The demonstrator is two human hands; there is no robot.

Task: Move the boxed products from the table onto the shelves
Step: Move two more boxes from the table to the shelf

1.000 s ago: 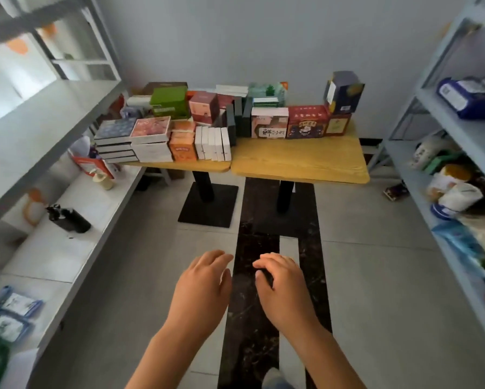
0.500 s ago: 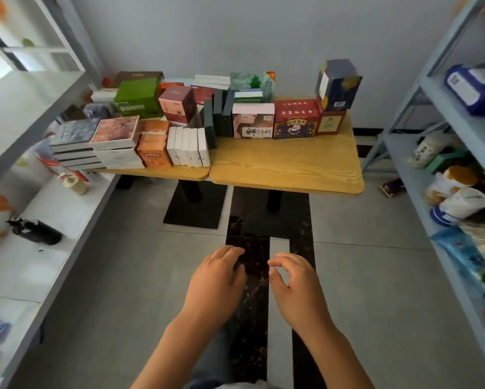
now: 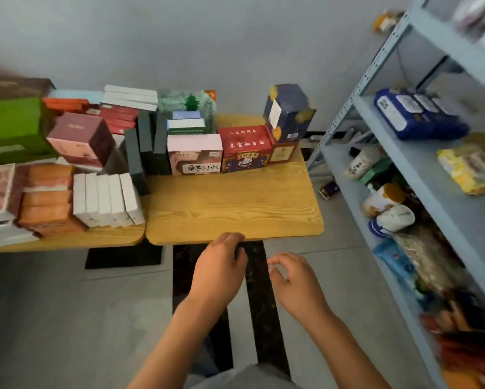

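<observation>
Grey floor tiles and a plain grey wall frame a wooden worktop [image 3: 235, 209] stacked with boxed products, with a blue-grey metal shelf unit [image 3: 421, 175] along the right. Both hands hang just short of the near edge and hold nothing: the left hand [image 3: 221, 272] has loosely bent fingers whose tips overlap the worktop's front rim, though contact cannot be told; the right hand [image 3: 294, 279] sits beside it, fingers relaxed and slightly spread. Nearest across the bare wood stand a row of white boxes [image 3: 108, 199], then a pink box [image 3: 195, 154] and a red box [image 3: 245, 148] side by side. A dark blue box [image 3: 289, 113] perches tilted on a smaller red-brown box [image 3: 283, 151] at the far right corner. Judging from this, the risk lies in the crowding: pulling one box from a tight row may drag its neighbours, and jostling the red box could topple the tilted blue one off the edge. The shelves already hold bags and packets, so free space looks limited.
</observation>
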